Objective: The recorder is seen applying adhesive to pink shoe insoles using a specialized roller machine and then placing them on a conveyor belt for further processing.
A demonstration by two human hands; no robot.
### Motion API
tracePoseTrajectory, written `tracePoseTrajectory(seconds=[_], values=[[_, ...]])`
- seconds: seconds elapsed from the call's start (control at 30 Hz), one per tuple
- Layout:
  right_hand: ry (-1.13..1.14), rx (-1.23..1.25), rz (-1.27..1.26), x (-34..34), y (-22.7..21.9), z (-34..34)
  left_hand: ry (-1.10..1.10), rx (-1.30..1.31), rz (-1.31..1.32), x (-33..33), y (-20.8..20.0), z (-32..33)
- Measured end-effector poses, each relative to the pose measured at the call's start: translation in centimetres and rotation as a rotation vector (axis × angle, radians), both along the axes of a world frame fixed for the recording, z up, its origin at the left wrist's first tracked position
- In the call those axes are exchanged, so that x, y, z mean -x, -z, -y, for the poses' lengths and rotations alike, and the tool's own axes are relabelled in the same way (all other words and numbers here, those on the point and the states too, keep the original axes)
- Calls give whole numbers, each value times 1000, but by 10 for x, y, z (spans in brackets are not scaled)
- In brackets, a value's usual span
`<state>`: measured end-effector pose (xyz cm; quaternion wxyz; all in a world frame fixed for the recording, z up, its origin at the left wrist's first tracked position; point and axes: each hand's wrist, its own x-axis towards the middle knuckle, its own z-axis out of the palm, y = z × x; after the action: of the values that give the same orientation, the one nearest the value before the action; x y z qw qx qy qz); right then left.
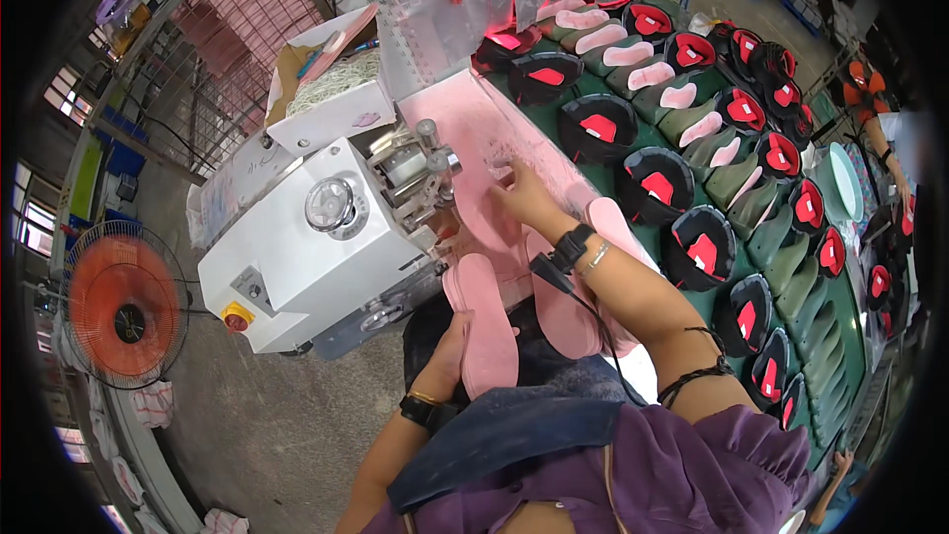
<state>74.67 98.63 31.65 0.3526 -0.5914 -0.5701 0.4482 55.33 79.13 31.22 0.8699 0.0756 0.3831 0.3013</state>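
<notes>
A stack of pink insoles [486, 331] stands tilted in front of the machine, and my left hand [450, 351] is closed around its left edge. My right hand [529, 196] reaches to the pink worktop, its fingers bent on the edge of another pink insole [482, 216] beside the machine's rollers. That insole lies close to the metal head [435, 163] of a white machine [297, 232] with a handwheel. Under my right forearm, more pink insoles [563, 314] rest near my lap, with another pink insole [618, 229] to their right.
A green conveyor table [554, 117] at the right bears rows of dark boot uppers with red pieces, and green shoe parts with pink soles. An open box [331, 99] of pale strands sits behind the machine. An orange fan [124, 307] stands left. Another person's arm [890, 163] shows far right.
</notes>
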Motion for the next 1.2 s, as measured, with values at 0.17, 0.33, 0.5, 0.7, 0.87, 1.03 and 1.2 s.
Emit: tracePoseTrajectory(seconds=[0.17,0.33,0.5,0.7,0.87,1.03,1.2], values=[[37,-162,201,-33,-10,18,47,37,0,-4,6,-2],[31,-499,455,-51,-22,17,3,72,12,-9,38,6],[35,-249,423,-20,-1,15,-59,114,-71,-7,42,7],[91,-1,164,24,39,-39,-97,140,-101,-3,36,17],[164,119,-88,-23,42,-77,23,155,-18,-16,25,12],[332,-33,-462,-57,-25,-15,-59,-11,-183,22,97,28],[827,-260,179,-251,-36,90,35,19,-113,-24,11,13]])
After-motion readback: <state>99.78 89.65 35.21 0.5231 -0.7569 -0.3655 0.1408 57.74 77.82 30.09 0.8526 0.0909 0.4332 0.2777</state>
